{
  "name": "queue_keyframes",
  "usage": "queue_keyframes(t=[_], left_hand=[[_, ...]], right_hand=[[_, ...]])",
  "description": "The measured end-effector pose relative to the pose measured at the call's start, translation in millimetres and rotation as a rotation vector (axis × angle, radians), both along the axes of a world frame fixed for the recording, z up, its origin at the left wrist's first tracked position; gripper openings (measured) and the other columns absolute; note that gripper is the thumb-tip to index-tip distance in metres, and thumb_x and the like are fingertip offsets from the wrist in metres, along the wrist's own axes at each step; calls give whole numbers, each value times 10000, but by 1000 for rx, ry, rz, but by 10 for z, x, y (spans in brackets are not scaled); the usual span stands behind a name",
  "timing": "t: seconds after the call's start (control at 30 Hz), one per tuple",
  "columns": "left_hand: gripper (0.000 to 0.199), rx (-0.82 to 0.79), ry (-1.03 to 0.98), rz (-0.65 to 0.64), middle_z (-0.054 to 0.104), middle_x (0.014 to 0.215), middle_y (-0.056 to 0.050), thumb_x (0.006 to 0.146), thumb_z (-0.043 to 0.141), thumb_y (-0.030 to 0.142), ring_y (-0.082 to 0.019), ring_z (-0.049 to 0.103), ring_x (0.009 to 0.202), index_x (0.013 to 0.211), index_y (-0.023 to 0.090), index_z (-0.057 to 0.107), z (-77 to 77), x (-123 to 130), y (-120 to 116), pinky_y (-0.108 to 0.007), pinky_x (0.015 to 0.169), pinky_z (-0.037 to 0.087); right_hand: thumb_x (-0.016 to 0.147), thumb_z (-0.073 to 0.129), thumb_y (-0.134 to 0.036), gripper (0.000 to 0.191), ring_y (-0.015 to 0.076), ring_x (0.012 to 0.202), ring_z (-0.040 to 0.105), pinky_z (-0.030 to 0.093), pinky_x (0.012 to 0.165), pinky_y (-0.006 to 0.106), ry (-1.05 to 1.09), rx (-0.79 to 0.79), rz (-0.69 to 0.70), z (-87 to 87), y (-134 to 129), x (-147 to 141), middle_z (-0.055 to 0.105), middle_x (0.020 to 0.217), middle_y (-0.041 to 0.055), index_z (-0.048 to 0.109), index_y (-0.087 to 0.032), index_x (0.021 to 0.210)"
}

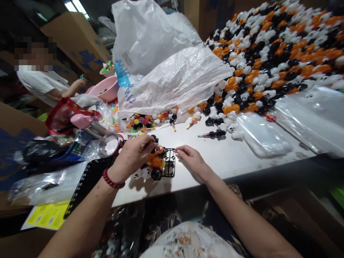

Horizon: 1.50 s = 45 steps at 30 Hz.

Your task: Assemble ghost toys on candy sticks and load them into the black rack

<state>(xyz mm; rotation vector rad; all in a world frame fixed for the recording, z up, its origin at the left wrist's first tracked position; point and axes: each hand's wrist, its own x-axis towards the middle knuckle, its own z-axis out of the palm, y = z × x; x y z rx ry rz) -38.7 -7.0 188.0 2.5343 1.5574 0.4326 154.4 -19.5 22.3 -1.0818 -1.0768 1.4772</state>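
Well, table edge: the white table ended just this side of the rack, leaving a narrow strip there.
Rack: here lay the black grid rack, right side bare, left side hidden by orange, white and black figures, close in, probably so both hands could reach.
Left flank: a black basket crowded the left forearm, so little room that way!
Left hand: over the figures hung the left hand, fingertips pinched nearly together at a black piece; whether they gripped it, I couldn't tell.
Right hand: loosely curled, the right hand had its fingertips at the rack's far right corner, perhaps steadying it; no sure hold showed.
Open lane: right of that hand, bare tabletop, the roomiest stretch.
Black stick: one long black figure lay loose beyond it.
Clear bags: flat bags bounded the lane's right side.
Far wall: a white sack and a heaped mound closed everything off.
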Motion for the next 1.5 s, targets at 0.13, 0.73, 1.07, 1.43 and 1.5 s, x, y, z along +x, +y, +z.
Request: queue_keyframes(t=[0.13,0.73,1.07,1.43,1.5], left_hand=[[233,-29,146,-44,698,818,-40,934,502,341,-162,630,722,896,180,667,-71,14,121,-255,646,439],[314,-26,287,-499,587,696,-18,940,556,375,-156,488,698,688,241,687,-392,-158,425,-318,694,286],[348,-38,243,-400,595,847,-43,936,515,342,-179,502,795,662,212,687,-240,-85,284,-334,787,345],[330,-78,306,-421,632,961,-39,1010,381,386,-201,510,893,947,227,664,-168,-38,-30,-387,844,335],[306,-76,310,-420,632,999,-42,1011,385,388,-208,524,933,999,228,645,-160,-24,-102,-394,873,340]], right_hand=[[877,573,-414,261,150,763,592,475,692,283,-171,76,4,-11,-72,71,668,830,15,688,-195,958],[973,454,-284,335,231,990,663,478,876,331,-913,308,-95,74,8,576,712,1121,113,593,-176,1258],[1023,377,-385,395,256,853,685,456,726,318,-1419,212,-154,135,420,907,723,942,167,583,-146,1261],[953,500,-315,135,198,735,637,405,661,284,-1120,262,-279,88,7,709,682,823,53,577,-205,940],[922,530,-357,152,187,696,631,422,645,281,-884,200,-284,84,-60,647,690,816,38,557,-212,957]])
